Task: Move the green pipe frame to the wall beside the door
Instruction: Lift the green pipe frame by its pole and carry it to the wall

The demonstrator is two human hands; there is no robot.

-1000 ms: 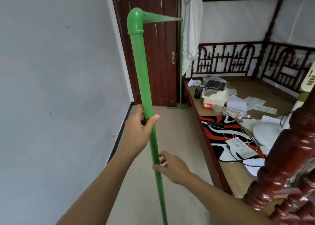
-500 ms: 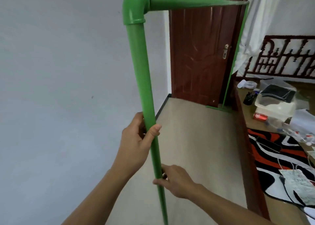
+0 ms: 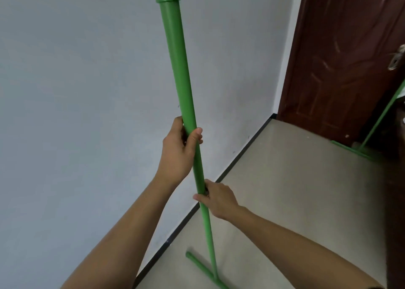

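Observation:
The green pipe frame (image 3: 178, 65) stands upright in front of me, its near post running from an elbow joint at the top edge down to a T-foot on the floor at the bottom. My left hand (image 3: 178, 150) is wrapped around the post at mid-height. My right hand (image 3: 217, 197) grips the same post just below it. The frame's far post and foot show at the right edge, by the brown door (image 3: 341, 65). The grey wall (image 3: 87, 91) lies just left of the near post.
A black skirting strip (image 3: 236, 166) runs along the base of the wall towards the door. Beige floor (image 3: 295, 190) stretches between the wall and dark wooden furniture (image 3: 394, 201) at the right edge. The door handle (image 3: 396, 58) sticks out at the right.
The view has swung left and down towards the wall. The near post now stands closer to the wall and its foot has come into sight. Both hands keep their grip.

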